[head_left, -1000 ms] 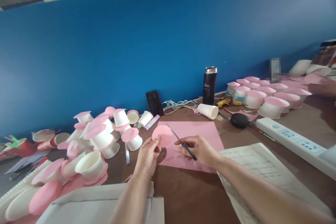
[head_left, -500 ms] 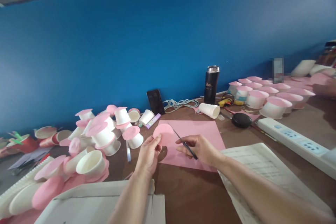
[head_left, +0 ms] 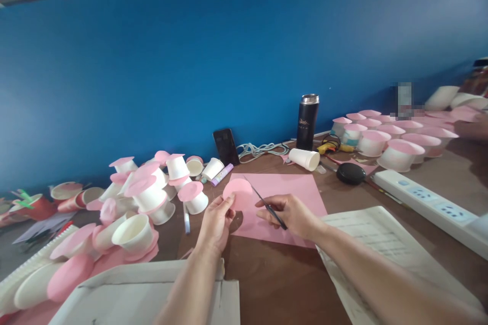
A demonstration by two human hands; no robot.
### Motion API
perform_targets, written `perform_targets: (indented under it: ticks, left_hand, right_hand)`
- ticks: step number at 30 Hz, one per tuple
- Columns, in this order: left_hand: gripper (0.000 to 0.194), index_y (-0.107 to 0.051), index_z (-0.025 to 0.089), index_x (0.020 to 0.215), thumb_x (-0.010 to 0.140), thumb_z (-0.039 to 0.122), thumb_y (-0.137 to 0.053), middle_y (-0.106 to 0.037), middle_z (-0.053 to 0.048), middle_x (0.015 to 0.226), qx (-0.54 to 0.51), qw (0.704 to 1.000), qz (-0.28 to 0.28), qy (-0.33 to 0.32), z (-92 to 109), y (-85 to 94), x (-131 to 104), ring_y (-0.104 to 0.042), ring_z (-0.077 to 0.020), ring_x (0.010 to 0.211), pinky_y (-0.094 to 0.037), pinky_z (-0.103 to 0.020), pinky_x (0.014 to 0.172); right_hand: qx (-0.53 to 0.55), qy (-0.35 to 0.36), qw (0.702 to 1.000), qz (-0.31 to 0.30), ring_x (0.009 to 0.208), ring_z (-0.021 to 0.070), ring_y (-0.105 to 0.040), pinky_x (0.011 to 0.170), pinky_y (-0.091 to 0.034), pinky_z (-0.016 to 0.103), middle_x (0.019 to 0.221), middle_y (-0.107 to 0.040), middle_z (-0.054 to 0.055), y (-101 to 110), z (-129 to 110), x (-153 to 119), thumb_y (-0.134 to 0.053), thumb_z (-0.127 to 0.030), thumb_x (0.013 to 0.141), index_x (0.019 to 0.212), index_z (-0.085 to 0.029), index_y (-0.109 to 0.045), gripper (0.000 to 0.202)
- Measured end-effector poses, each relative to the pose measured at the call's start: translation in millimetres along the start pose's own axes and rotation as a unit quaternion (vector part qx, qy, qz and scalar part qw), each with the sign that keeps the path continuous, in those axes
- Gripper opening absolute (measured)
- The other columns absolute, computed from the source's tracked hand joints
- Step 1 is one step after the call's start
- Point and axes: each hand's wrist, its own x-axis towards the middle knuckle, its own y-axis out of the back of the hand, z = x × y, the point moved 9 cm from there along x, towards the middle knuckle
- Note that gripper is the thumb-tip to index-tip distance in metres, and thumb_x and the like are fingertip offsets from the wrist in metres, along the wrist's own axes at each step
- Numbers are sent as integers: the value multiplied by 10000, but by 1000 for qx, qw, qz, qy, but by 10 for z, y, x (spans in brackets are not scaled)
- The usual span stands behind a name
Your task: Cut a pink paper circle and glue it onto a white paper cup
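Between thumb and fingers, my left hand (head_left: 218, 218) pinches the lower left edge of a round pink paper disc (head_left: 239, 194). My right hand (head_left: 287, 216) is closed around a pair of scissors (head_left: 271, 210) with dark handles. Their blades point up and left, lying close along the disc's right edge; whether they touch it I cannot tell. Beneath both hands a sheet of pink paper (head_left: 293, 188) lies flat on the brown table (head_left: 274, 284).
To the left pile white paper cups (head_left: 131, 233) with pink discs. Behind are a phone (head_left: 225, 146), a black bottle (head_left: 307, 122) and a tipped cup (head_left: 304, 159). A power strip (head_left: 430, 198) and written paper (head_left: 369, 238) lie right, near more capped cups (head_left: 400, 155). Another person's hand (head_left: 473, 129) shows far right.
Almost nothing differs. Both hands keep their hold on the disc and the scissors, and the view has shifted very slightly.
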Motion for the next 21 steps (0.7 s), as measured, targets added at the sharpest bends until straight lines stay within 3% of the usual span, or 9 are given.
perform_targets:
  ticks: [21]
  left_hand:
    - [296,-569,138,673,614,293,-814,-470,56,617,12,1000,0,6,-2,-5,-19,-392,-31,517,-345,-157,514]
  right_hand:
    - [-41,-4,999,10,462,73,-383,474,-332,254,499,-479,-31,42,-42,-24,-770,-516,643,984,-75,-703,562]
